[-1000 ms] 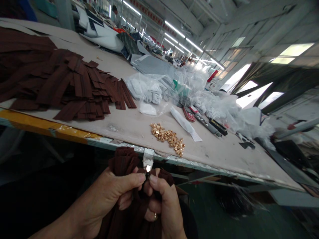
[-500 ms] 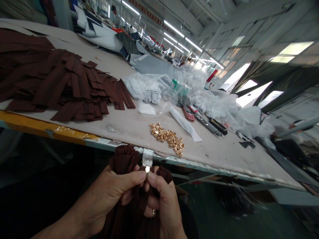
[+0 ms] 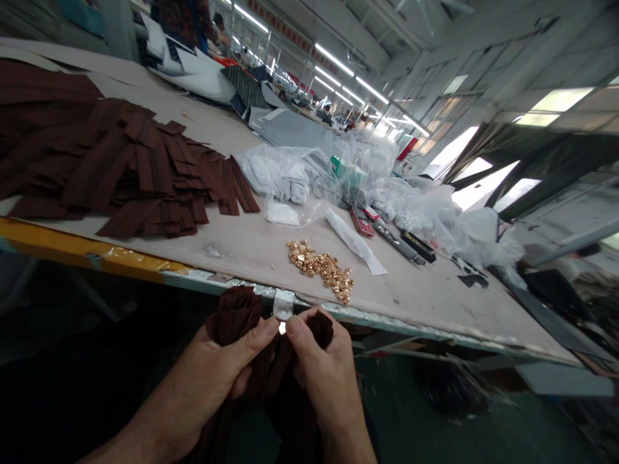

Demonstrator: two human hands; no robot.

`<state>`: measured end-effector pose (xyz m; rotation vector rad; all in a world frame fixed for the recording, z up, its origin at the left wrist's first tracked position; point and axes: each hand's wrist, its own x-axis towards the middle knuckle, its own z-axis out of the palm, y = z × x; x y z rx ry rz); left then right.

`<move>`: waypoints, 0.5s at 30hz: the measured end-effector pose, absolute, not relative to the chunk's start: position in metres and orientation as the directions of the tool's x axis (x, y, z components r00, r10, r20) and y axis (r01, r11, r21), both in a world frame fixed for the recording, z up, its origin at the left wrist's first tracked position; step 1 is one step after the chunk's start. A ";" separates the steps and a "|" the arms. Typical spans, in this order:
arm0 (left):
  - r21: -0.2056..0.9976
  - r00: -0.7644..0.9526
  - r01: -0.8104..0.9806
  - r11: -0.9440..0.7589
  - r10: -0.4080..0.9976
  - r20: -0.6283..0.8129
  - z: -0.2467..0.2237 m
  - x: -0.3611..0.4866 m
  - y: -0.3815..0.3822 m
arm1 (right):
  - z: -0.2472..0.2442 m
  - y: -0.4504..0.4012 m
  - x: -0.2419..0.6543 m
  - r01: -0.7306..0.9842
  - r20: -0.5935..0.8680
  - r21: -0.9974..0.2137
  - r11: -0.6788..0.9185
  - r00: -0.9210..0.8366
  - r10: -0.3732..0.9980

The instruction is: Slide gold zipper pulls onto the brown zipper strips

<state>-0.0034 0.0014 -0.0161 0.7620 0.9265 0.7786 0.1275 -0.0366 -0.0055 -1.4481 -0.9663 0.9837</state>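
My left hand [image 3: 227, 361] is closed around a bundle of brown zipper strips [image 3: 235, 312], whose ends fan out above the fist. Opposite it, my right hand [image 3: 322, 354] grips a brown strip end [image 3: 322, 328] that curls between thumb and fingers. The two thumb tips nearly meet at a small shiny zipper slider [image 3: 282, 327]; which thumb bears on it is hard to tell. Lengths of the strips hang below both hands in shadow. Just beyond, on the table, lies a heap of gold zipper sliders [image 3: 322, 269].
A large pile of brown zipper strips [image 3: 120, 161] covers the table's left side. The table edge [image 3: 203, 278] runs just past my hands. Clear plastic bags [image 3: 294, 174], a white paper strip [image 3: 355, 241], a red box [image 3: 362, 221] and a grey-handled tool [image 3: 399, 241] lie farther back.
My right hand has lifted slightly and its fingers have curled over the strip end. The hanging strips have spread apart below. Both thumbs stay at the shiny slider, and the view has shifted slightly.
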 end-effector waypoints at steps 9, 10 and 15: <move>0.729 0.438 -0.296 0.617 0.766 -0.471 -0.014 0.002 0.006 | 0.018 -0.008 0.120 0.741 0.392 -0.668 -0.064 0.424 0.817; 0.719 0.442 -0.300 0.627 0.759 -0.477 -0.013 0.002 0.007 | 0.021 -0.003 0.121 0.787 0.438 -0.611 -0.088 0.429 0.790; 0.684 0.446 -0.282 0.673 0.723 -0.528 -0.009 0.002 0.005 | 0.029 0.005 0.125 0.638 0.343 -0.770 -0.001 0.416 0.842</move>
